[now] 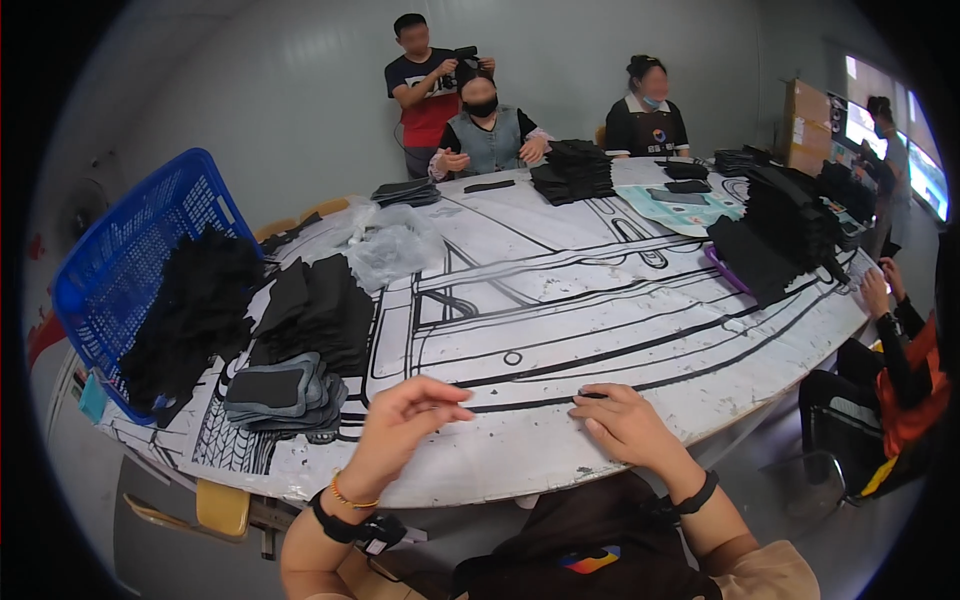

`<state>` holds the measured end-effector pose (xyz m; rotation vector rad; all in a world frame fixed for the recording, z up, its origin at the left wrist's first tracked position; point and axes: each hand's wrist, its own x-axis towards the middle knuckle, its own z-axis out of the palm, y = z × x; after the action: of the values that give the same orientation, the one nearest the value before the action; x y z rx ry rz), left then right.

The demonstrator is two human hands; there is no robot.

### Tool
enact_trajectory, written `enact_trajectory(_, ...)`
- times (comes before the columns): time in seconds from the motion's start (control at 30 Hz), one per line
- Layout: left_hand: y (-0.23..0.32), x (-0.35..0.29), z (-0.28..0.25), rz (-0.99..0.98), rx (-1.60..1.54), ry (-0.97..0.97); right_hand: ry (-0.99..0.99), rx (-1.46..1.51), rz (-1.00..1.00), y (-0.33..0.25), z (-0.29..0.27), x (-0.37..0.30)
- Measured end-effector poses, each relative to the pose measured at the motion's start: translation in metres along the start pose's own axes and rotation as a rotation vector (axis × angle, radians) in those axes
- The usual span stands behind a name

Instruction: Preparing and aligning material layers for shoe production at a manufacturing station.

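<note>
My left hand [412, 418] is held just over the near edge of the table, fingers loosely bent and apart, with nothing visible in it. Lying on the tabletop to its right is my right hand [628, 425], palm down with fingers stretched out. A small dark patch shows at its fingertips; whether it is an object or the printed line, I cannot tell. Left of my left hand sits a stack of grey-and-black fabric pieces [285, 390]. Behind that stack lies a pile of folded black cloth pieces [318, 310].
A blue plastic basket [205, 180] tilts at the left, black cloth heaped against it. Clear plastic bags [395, 245] lie beyond. More black cloth piles [790, 220] stand at the right of the white printed table [530, 340]. Several people are around the table, one close on the right.
</note>
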<state>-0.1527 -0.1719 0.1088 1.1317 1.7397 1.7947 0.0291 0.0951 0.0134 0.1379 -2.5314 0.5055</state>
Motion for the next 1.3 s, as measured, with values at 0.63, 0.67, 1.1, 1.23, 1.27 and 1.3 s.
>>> enact_trajectory(0.63,-0.124,0.105,-0.020,-0.177,-0.232,0.190,0.025,1.168,0.428,0.103,0.012,0.117)
enact_trajectory(0.67,-0.125,0.106,-0.023,-0.158,-0.212,0.215,0.027,1.166,0.425,0.114,0.021,0.113)
enact_trajectory(1.1,-0.149,0.114,-0.044,-0.064,0.164,0.168,-0.148,0.837,0.368,0.128,0.027,0.098)
enact_trajectory(1.23,-0.151,0.114,-0.042,-0.039,0.146,0.138,-0.189,0.767,0.345,0.127,0.024,0.096)
enact_trajectory(1.27,-0.151,0.113,-0.042,-0.035,0.146,0.136,-0.193,0.756,0.346,0.126,0.024,0.097)
enact_trajectory(1.3,-0.150,0.113,-0.041,-0.041,0.164,0.135,-0.192,0.761,0.350,0.126,0.023,0.096)
